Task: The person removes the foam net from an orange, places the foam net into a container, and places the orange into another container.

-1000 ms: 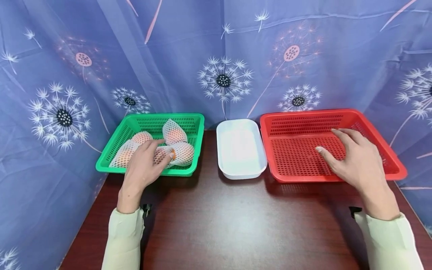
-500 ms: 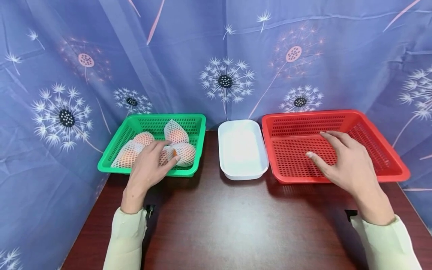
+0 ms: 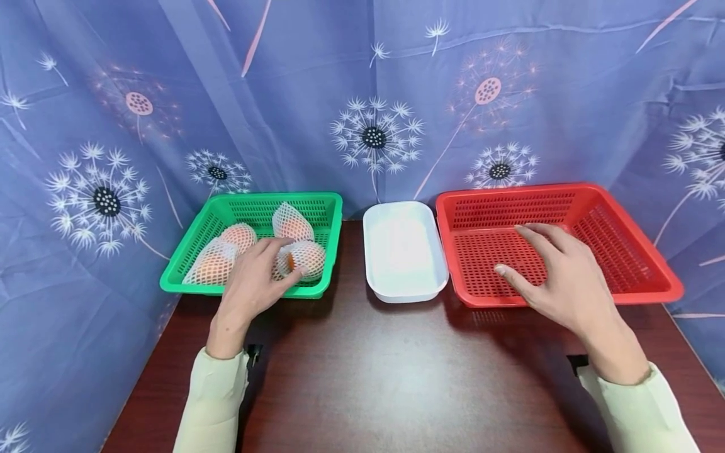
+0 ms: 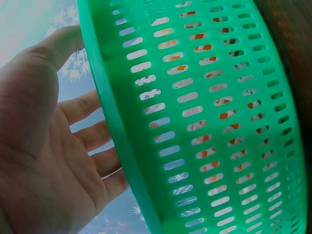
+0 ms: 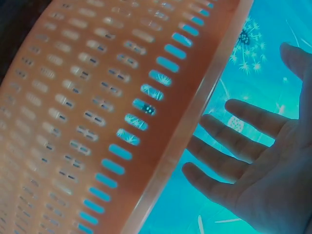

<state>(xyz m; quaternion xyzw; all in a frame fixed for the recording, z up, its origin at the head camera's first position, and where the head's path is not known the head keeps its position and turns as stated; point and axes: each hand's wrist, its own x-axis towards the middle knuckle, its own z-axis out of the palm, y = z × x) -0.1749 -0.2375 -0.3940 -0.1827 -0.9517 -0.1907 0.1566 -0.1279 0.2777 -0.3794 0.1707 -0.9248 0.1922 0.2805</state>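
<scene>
In the head view, my left hand hovers over the front edge of the green basket, fingers slightly bent and apart. Several round fruits in white foam nets lie in that basket: one fruit beside my thumb, another fruit behind it, and a netted fruit at the left. My hand partly covers the pile. The left wrist view has my left fingers spread beyond the basket rim, gripping no fruit. My right hand hovers over the front of the red basket, its fingers spread and holding nothing.
A white rectangular tray stands between the two baskets, close against the red one. All three stand on a dark brown table. Behind them hangs a blue curtain with dandelion prints.
My right hand has moved left across the front of the red basket. My left hand has shifted slightly right over the green basket. The baskets and tray have kept their places.
</scene>
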